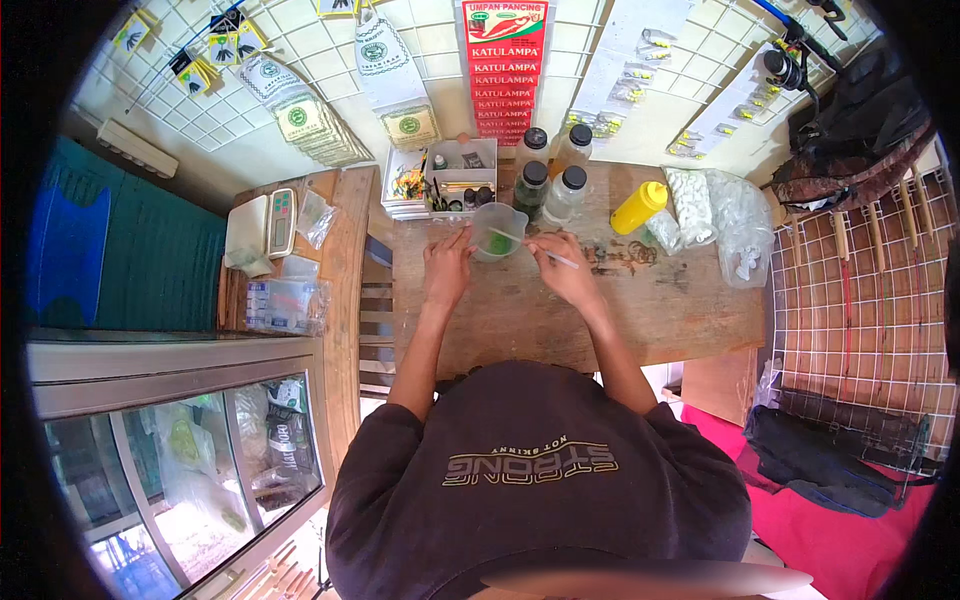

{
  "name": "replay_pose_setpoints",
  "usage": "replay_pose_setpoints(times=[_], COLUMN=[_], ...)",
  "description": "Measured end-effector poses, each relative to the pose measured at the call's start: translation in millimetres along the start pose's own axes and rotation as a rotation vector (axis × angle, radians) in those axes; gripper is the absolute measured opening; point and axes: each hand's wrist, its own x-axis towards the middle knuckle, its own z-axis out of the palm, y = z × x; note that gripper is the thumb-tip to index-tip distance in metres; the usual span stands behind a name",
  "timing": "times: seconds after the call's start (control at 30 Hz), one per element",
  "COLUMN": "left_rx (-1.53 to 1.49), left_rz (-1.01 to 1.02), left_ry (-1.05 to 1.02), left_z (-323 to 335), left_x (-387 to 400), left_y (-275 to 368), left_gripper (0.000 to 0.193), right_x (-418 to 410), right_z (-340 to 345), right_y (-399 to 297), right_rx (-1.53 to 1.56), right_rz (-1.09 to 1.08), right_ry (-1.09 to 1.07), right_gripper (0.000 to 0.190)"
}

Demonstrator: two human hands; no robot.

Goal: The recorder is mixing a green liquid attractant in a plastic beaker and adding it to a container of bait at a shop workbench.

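On the wooden table [675, 315] stands a translucent plastic cup [498, 221] with green matter at its bottom. My left hand [448, 264] rests against the cup's left side, fingers on its wall. A pale translucent stick [561, 259] is pinched in my right hand [561, 264] at the cup's right, and its far end reaches into the cup. Just behind are several dark-capped jars, among them one with dark green contents [531, 191] and one with clear contents [564, 196]. A white organizer box [480, 157] with small bottles and tools sits behind the cup.
A yellow squeeze bottle [638, 208] and plastic bags of white pieces [691, 206] lie at the right. On the left side table are a digital scale [280, 223] and plastic packets [285, 304]. Packets hang on the white wire grid [187, 112]. A glass-fronted cabinet [187, 450] stands lower left.
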Motion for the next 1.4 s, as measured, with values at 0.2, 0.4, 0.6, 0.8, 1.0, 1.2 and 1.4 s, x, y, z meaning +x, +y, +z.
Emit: replay_pose_setpoints(times=[0.2, 0.4, 0.6, 0.8, 1.0, 1.2, 1.4], left_rx=[-0.022, 0.028, 0.126, -0.028, -0.068, 0.063, -0.046], left_rz=[-0.064, 0.109, 0.137, -0.048, 0.059, 0.13, 0.017], left_ry=[-0.06, -0.016, -0.031, -0.089, -0.033, -0.076, -0.068], left_z=[-2, -6, -12, -12, -6, -18, -13], left_x=[0, -2, 4, 12, 3, 6, 16], left_y=[-14, -3, 17, -2, -18, 13, 11], left_gripper=[0.044, 0.049, 0.048, 0.042, 0.045, 0.043, 0.038], right_x=[2, 15, 18, 4, 14, 18, 6], right_z=[0, -27, -23, 2, -22, -30, -8], right_y=[4, -1, -8, -3, -2, -16, 1], right_rx=[-0.006, -0.237, -0.217, 0.07, -0.146, -0.306, -0.018], right_rz=[-0.031, 0.107, 0.059, -0.063, 0.141, 0.116, -0.049], right_ry=[-0.153, -0.15, -0.006, -0.096, -0.224, -0.015, -0.076], right_gripper=[0.016, 0.018, 0.013, 0.013, 0.017, 0.013, 0.011])
